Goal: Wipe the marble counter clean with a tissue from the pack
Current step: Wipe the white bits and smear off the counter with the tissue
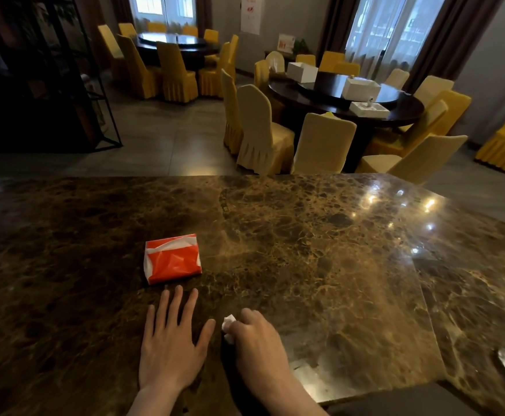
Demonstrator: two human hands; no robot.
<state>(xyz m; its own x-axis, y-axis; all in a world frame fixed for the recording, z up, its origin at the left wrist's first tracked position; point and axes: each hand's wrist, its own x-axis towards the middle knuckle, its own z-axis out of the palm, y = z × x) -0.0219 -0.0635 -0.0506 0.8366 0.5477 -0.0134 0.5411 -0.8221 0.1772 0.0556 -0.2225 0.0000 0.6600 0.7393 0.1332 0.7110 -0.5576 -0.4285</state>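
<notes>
head view:
right hand (257, 334): fisted around a balled white tissue (228, 324), pressed on the marble counter (320, 250)
left hand (171, 340): flat, fingers spread, holding nothing, bracing just short of the pack
tissue pack (171, 258): red, torn open, on the counter ahead of the left hand
step tip: keep the wad flat, overlap strokes, sweep toward the untouched right side
surface: glossy brown veined marble, lamp glare at right
room: dim dining hall, round tables (347, 100), yellow-covered chairs (263, 130)

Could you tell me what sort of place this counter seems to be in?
Most likely a restaurant or banquet hall. Beyond the marble counter stand large round tables ringed by chairs in yellow and cream covers, a second such set farther back.
</notes>
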